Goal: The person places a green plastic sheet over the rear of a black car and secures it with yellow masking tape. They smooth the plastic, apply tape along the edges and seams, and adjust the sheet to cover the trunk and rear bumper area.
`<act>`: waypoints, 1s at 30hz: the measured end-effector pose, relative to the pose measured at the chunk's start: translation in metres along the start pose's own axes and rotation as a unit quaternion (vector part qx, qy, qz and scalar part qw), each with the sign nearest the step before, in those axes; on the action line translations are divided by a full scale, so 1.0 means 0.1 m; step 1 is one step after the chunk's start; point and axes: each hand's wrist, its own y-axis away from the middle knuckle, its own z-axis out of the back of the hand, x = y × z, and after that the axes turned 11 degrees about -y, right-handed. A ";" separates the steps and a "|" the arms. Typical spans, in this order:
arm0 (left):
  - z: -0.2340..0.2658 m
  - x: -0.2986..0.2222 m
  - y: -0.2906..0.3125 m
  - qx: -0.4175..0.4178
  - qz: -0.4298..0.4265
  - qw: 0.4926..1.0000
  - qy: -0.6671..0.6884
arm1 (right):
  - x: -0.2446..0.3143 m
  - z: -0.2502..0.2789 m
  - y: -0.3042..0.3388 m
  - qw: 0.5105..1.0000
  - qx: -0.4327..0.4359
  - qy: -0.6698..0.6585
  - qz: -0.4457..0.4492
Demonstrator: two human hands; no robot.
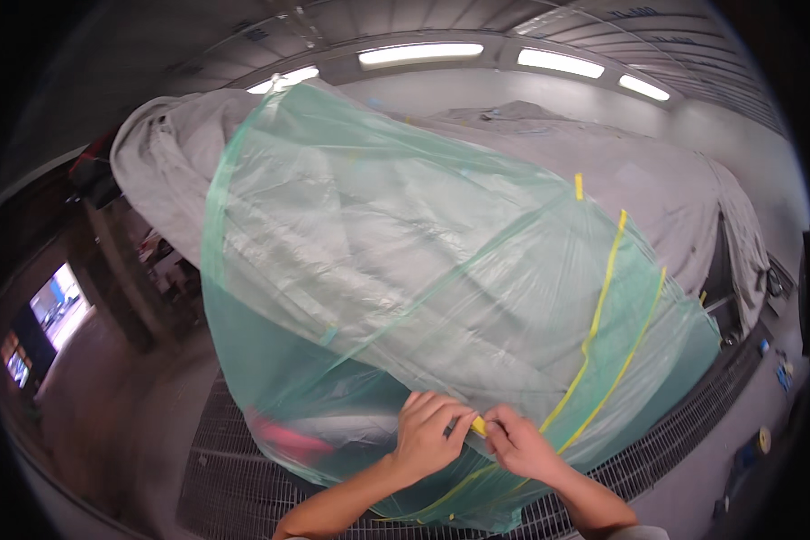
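In the head view, 2 bare hands are shown at 1 translucent green plastic sheet [405, 243], draped over 1 grey cloth cover [166, 171]. By the lower edge of the grey cover seen through the sheet, 1 small piece of yellow tape [480, 426] is held between the hands. On the sheet's right side, 2 long yellow strips [607, 283] are seen, with 1 short yellow tab [579, 186] above them. Overhead, 4 lit ceiling lamps [420, 55] are counted. The left hand [434, 436] is raised from the lower edge, knuckles up, its fingers curled and the tape's left end pinched at the fingertips. The right hand [517, 441] is angled inward from the lower right, its bent fingers and thumb closed on the other end. Whether plastic is also gripped cannot be told.
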 end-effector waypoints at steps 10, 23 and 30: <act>0.48 0.45 -0.19 -0.119 0.224 0.923 0.288 | 0.49 -0.78 -0.51 0.957 -0.059 -0.183 0.216; 0.67 0.84 -0.05 -0.162 0.201 0.956 0.138 | 1.58 0.55 -2.68 0.918 -0.251 0.095 0.292; 0.48 0.85 0.67 -0.128 0.249 0.960 -0.025 | 2.20 1.33 -4.13 0.919 -0.143 0.314 0.193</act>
